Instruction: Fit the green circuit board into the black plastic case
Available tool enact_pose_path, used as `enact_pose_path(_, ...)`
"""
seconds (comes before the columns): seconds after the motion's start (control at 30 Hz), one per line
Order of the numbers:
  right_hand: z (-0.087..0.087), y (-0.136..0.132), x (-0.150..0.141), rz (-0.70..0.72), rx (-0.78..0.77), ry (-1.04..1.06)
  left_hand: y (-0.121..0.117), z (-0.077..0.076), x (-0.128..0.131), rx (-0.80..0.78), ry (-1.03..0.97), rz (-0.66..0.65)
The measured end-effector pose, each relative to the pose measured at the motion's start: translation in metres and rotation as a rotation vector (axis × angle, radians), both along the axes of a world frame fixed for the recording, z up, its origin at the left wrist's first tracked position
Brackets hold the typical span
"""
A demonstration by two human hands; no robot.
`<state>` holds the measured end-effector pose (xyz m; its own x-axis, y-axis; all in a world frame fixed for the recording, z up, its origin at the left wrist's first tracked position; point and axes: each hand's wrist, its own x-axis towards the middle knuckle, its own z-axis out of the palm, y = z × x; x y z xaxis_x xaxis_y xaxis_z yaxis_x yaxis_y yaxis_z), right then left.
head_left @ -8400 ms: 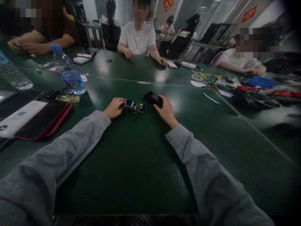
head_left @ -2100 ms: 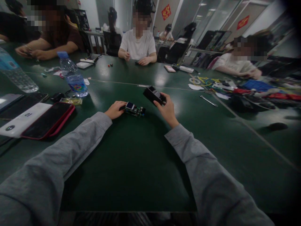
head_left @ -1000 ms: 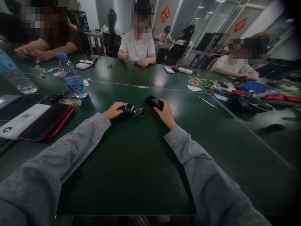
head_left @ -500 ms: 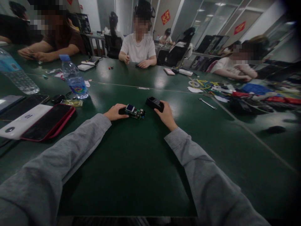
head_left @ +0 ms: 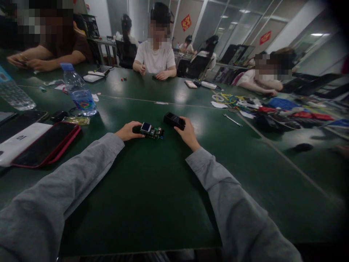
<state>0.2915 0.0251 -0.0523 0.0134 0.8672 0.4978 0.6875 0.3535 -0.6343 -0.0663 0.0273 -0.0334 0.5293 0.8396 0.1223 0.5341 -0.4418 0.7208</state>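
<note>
Both hands lie on the dark green table, set apart from each other. Left hand rests with its fingers closed on the left end of a small green circuit board that carries a little blue screen; the board lies flat on the table. Right hand grips the near end of a black casing, which sits on the table just to the right of the board and a little farther away. Far to the left stands a water bottle, and nearer lies a phone in a red case. To the right lies a wrench.
</note>
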Motion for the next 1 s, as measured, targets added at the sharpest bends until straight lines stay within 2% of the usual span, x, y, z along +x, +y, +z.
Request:
enact_pose_path(0.23, 0.003, -0.003, -0.001, 0.089, 0.052, 0.014, -0.002, 0.003, 0.000, -0.011, -0.052, -0.015)
enact_pose_path(0.37, 0.003, -0.002, -0.002, 0.039, -0.025, 0.082, -0.004, 0.006, 0.001, -0.026, -0.030, 0.011)
enact_pose_path(0.47, 0.010, -0.002, -0.010, 0.002, -0.106, 0.245, -0.006, 0.010, 0.002, -0.025, -0.011, 0.018)
enact_pose_path(0.57, 0.025, -0.009, -0.029, 0.148, -0.142, 0.399, -0.007, 0.011, 0.004, -0.024, 0.000, 0.012)
enact_pose_path(0.73, 0.047, -0.029, -0.059, 0.413, -0.202, 0.305, -0.007, 0.009, 0.006, -0.011, 0.025, 0.063)
enact_pose_path(0.83, 0.050, -0.036, -0.064, 0.468, -0.193, 0.244, -0.007, 0.009, 0.007, -0.034, 0.052, 0.095)
enact_pose_path(1.0, 0.045, -0.037, -0.064, 0.457, -0.214, 0.251, -0.007, 0.009, 0.006, -0.038, 0.041, 0.075)
